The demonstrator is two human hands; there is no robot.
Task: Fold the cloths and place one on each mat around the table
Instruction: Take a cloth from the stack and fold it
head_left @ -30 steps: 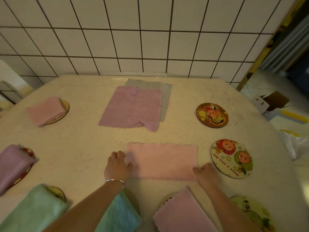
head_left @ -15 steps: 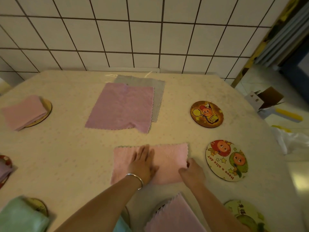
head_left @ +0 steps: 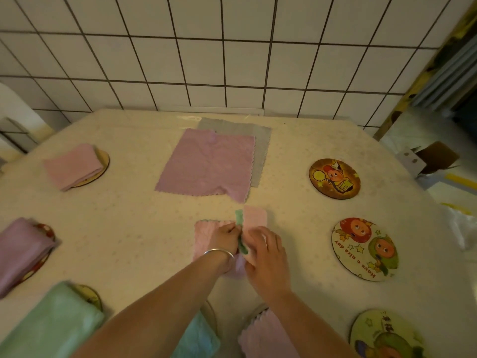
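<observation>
A light pink cloth point(head_left: 206, 235) lies in front of me on the table, its right half lifted and turned over toward the left. My left hand point(head_left: 224, 237) presses on the cloth's middle. My right hand point(head_left: 265, 257) pinches the raised flap, whose green label point(head_left: 240, 220) shows at the fold. Flat at the table's centre lies a purple cloth point(head_left: 206, 164) over a grey cloth point(head_left: 260, 143). Three round cartoon mats are bare: a brown one point(head_left: 334, 178), a white one point(head_left: 365, 248) and one at the lower right point(head_left: 387, 334).
Folded cloths sit on mats at the left: pink point(head_left: 73, 165), purple point(head_left: 19, 250), green point(head_left: 54, 324). A blue cloth point(head_left: 198, 339) and a pink cloth point(head_left: 265, 337) lie at the near edge. The tiled wall stands behind; a cardboard box point(head_left: 428, 157) is off the table's right.
The pink cloth was a flat half-folded strip with both hands at its ends. My left hand moved to its middle and my right hand has lifted the right end over leftward.
</observation>
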